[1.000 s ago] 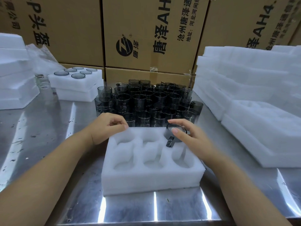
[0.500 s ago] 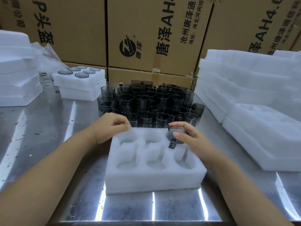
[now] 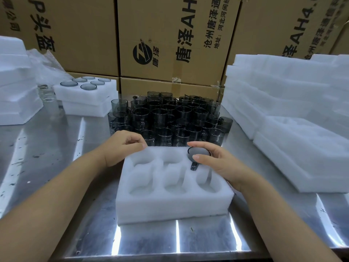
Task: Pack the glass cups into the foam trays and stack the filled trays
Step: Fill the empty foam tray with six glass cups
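1. The foam tray [image 3: 170,207] lies in the middle of the metal table [image 3: 47,148], its near wall set back from the table's near edge with a bare strip of steel between
2. Its far edge sits just beside the nearest row of the crowd of dark glass cups [image 3: 170,118], so there is hardly any room on that side
3. To the left, open table runs out to the left foam stack [image 3: 15,91] and to the filled trays [image 3: 85,97] at far left, whose cup rims show in their top
4. To the right the gap is narrow: the right foam stack [image 3: 283,110] begins near the tray's right wall, and the right forearm lies across that gap
5. Cardboard boxes [image 3: 170,44] wall off the far side behind the cups
6. The right hand [image 3: 217,165] grasps a glass cup [image 3: 198,153] by its rim, thumb on the near side and a finger on the far side; the cup stands in the far-right pocket with its handle pointing near, into the slot
7. The left hand [image 3: 122,146] rests at the tray's far-left corner with fingers curled in; whether it pinches the foam or only leans on it, I cannot tell
8. The other five pockets hold nothing
9. Against a second ago, the cup sits a little lower in the same pocket, with less of its wall above the foam; the left hand keeps to the same corner and the tray has not shifted against the cups behind it
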